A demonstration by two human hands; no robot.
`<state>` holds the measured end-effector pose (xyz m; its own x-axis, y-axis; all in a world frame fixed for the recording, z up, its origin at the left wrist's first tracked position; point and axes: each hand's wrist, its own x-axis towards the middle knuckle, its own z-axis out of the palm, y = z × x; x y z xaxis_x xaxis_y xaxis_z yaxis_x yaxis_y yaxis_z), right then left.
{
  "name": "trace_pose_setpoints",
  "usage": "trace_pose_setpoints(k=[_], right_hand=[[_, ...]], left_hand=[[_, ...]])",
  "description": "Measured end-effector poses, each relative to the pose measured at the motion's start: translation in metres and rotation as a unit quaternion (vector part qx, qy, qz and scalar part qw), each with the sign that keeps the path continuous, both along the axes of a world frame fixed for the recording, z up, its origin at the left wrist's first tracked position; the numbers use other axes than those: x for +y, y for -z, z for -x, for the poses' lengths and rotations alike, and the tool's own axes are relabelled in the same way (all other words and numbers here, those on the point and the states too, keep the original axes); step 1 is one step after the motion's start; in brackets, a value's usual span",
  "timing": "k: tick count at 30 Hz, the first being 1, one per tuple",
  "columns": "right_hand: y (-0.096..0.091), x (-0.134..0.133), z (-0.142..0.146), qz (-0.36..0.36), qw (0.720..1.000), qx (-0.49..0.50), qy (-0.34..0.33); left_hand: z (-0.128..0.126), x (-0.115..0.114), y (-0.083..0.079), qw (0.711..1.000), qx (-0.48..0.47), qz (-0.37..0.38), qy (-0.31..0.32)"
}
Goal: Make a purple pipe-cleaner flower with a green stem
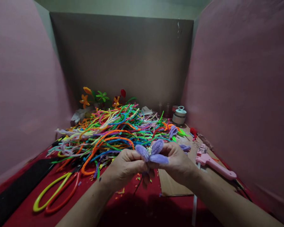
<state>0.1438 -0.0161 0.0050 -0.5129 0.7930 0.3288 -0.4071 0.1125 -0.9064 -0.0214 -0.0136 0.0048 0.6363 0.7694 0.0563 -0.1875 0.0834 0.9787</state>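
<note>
Left hand (pixel 125 165) and right hand (pixel 180 160) each pinch one lilac pipe-cleaner flower (pixel 152 153), held just in front of a heap of multicoloured pipe cleaners (pixel 111 129). Shaping probably goes best with the base gripped firmly and each petal bent gently. Counted: three petals showing, one pair of yellow-and-orange-handled scissors (pixel 56 192), one pink plastic glue gun (pixel 213 164); loose stems too many to count.

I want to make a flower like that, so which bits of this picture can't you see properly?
Head view throughout.
- Stem of the purple flower: hidden by the left hand and right hand.
- Flower's shiny middle: too small to tell what it is.
- Blades of the scissors: buried under the pipe cleaner pile.
- Things beside the tape rolls: dark and too small.
</note>
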Motion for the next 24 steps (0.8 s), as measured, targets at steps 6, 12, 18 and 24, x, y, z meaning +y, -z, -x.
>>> trace_pose_setpoints(k=[6, 12, 18, 24], right_hand=[[-0.003, 0.003, 0.008, 0.008, 0.983, 0.033, 0.179], [0.003, 0.002, 0.022, 0.057, 0.965, 0.075, 0.243], [0.012, 0.003, 0.031, 0.066, 0.955, 0.095, 0.274], [0.005, -0.004, 0.034, 0.056, 0.965, 0.099, 0.236]], left_hand=[[-0.008, -0.005, 0.001, 0.932, 0.12, -0.28, -0.195], [-0.021, -0.007, 0.019, 0.67, 0.258, -0.598, -0.357], [-0.023, -0.001, 0.025, 0.58, 0.325, -0.637, -0.39], [-0.018, 0.001, 0.024, 0.664, 0.264, -0.581, -0.39]])
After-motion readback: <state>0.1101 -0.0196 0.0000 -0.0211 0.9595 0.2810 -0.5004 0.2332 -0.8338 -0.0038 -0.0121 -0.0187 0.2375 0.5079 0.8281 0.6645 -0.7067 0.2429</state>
